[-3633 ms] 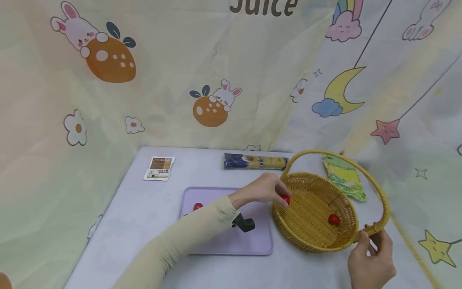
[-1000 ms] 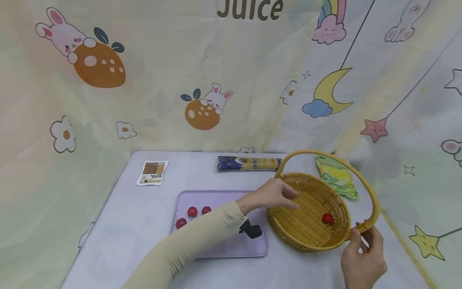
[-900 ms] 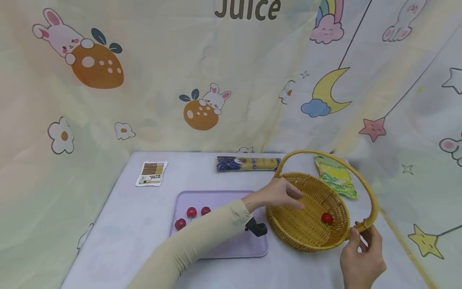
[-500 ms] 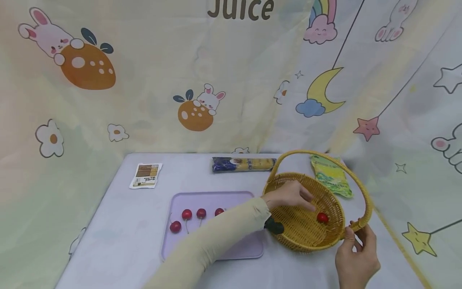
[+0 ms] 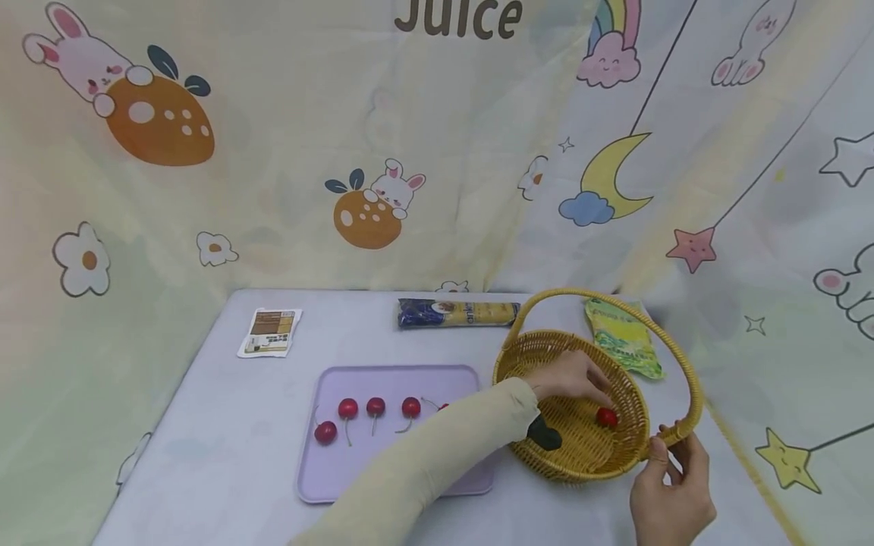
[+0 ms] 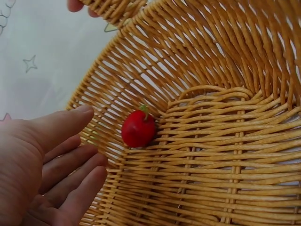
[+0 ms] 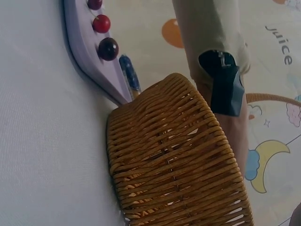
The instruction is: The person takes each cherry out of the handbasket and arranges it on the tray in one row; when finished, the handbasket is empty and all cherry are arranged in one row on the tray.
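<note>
A yellow wicker basket (image 5: 532,349) with an arched handle (image 5: 573,292) stands tilted at the right. My left hand (image 5: 576,375) reaches inside it. In the left wrist view, the fingers of this hand (image 6: 47,165) are extended and hold nothing. Just beyond them a single red cherry (image 6: 138,128) with a short green stem lies against the basket's lower wall. My right hand (image 5: 672,493) grips the basket where the handle meets the near right rim. Left of the basket, several cherries (image 5: 348,408) with stems lie on a lilac tray (image 5: 334,478), partly covered by the left sleeve.
A blue and yellow long packet (image 5: 457,312) lies at the table's back edge. Behind the basket is a green-yellow bag (image 5: 624,337), and a white and brown sachet (image 5: 269,332) lies back left. Printed cloth hangs behind the table.
Earlier my left hand held a red cherry at the basket's left rim; now it is empty. Over the last second it has moved right and deeper, towards the remaining cherry. My right hand keeps its grip.
</note>
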`<state>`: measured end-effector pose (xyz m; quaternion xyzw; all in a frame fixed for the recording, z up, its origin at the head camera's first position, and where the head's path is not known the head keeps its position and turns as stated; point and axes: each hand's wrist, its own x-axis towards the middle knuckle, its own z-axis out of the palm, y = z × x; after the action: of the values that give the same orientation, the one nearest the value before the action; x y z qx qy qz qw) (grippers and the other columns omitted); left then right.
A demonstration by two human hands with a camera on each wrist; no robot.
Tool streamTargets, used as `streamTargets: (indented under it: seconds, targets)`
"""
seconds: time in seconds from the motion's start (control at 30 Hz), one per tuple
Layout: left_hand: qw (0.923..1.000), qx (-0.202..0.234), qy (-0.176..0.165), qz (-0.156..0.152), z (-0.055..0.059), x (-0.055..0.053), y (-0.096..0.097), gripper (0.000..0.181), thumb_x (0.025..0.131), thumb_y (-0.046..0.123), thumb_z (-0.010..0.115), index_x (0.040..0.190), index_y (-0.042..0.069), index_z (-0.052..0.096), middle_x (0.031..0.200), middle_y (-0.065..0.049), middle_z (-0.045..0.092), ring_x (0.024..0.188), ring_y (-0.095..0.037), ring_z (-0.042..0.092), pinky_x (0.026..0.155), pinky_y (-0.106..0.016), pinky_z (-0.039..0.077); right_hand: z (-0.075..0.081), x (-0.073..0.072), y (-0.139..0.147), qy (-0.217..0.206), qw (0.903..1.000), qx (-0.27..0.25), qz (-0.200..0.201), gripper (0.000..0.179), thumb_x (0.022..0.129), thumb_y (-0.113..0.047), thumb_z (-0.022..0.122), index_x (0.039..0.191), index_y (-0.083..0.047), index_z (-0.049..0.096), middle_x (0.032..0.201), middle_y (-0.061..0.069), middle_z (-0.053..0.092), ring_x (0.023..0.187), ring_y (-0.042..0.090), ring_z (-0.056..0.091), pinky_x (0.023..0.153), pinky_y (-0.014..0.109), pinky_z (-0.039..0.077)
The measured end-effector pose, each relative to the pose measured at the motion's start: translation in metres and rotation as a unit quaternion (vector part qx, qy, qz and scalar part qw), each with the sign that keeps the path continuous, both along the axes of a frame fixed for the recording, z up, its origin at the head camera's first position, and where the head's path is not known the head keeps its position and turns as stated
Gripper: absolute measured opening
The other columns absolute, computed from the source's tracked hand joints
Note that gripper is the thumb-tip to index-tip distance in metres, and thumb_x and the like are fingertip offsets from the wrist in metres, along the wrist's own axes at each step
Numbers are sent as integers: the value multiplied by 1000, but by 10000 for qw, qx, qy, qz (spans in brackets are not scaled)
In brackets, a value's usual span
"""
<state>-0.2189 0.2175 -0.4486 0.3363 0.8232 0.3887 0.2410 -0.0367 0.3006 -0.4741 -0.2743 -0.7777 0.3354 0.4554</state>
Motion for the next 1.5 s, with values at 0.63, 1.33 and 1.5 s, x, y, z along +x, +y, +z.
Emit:
streamTargets:
  seconds: [0.63,1.33,1.5]
  targets:
    - [9989,-219,-187,380,-19,8,21,21,84,26,90,104,26,84,101,18,79,94,6,65,76,-15,51,2,2,-5,-154,9996,-171,-143,40,105,-25,63,144,-17,62,125,14,74,106,-21,52,86,-3,43]
    - [9986,-509,109,-20,-20,14,28,25,84,18,88,108,26,84,85,18,77,78,9,63,72,-10,48,3,-2,-6,-291,9992,-189,-210,40,105,-25,63,145,-18,61,127,12,73,108,-20,53,87,-2,44]
    - [9983,-471,334,-83,-17,12,25,22,85,23,88,106,27,85,86,20,78,86,10,62,74,-9,47,4,-2,-5,-198,9996,-98,-184,40,104,-26,64,143,-18,63,125,12,74,106,-23,51,86,-3,43]
